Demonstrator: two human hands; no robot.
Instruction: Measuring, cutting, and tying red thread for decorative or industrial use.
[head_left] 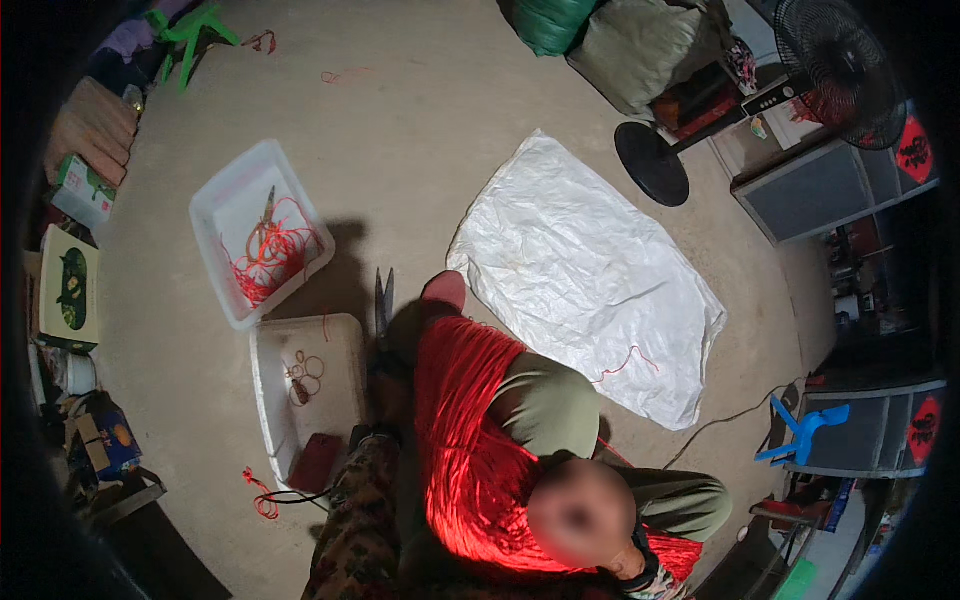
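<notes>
My left hand (389, 392), dark in shadow, grips a pair of scissors (384, 303), whose blades point away from me and stand slightly apart. Beside it, a thick bundle of red cord (465, 400) drapes over my leg and down across my lap. My right hand (628, 563) is at the lower right, close to the bundle's lower end; a blurred patch covers most of it, so its fingers do not show. Left of the scissors stands a white foam box (262, 385) with a dark red phone-like object (315, 462) and several small rings inside.
A white plastic tub (208, 215) holds tangled red cord and another pair of scissors (265, 222). A white woven sack (570, 260) lies flat ahead of me. Farther right stands a floor fan (652, 165); a blue stool (805, 430) is at the right, a green stool (190, 38) far left.
</notes>
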